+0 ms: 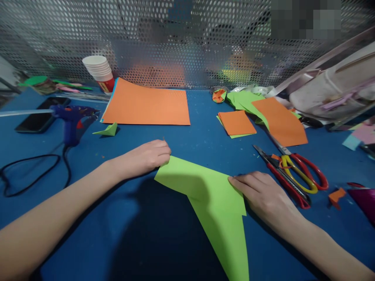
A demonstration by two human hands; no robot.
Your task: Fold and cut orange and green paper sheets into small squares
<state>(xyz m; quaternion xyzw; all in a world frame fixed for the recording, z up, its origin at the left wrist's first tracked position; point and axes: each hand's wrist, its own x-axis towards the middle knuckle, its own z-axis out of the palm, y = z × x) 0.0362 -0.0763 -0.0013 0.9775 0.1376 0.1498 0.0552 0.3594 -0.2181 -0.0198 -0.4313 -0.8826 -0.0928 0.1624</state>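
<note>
A bright green sheet of paper (pixel 205 183), folded over along its upper edge, lies on the blue table (pixel 140 242) between my hands. My left hand (pixel 150 156) has its fingers curled together on the paper's upper left corner. At the upper right part of the same sheet, my right hand (pixel 258 189) presses its fingers together on the fold, palm down. One part of the paper runs down toward the bottom of the view, below the folded part.
Orange sheets (pixel 149 103) lie at the back, with paper cups (pixel 99 72) beside them. At the left are a blue glue gun (pixel 72 121) and a phone (pixel 42 115). Scissors (pixel 299 171), a red cutter (pixel 285 181) and small orange squares (pixel 238 123) are at the right.
</note>
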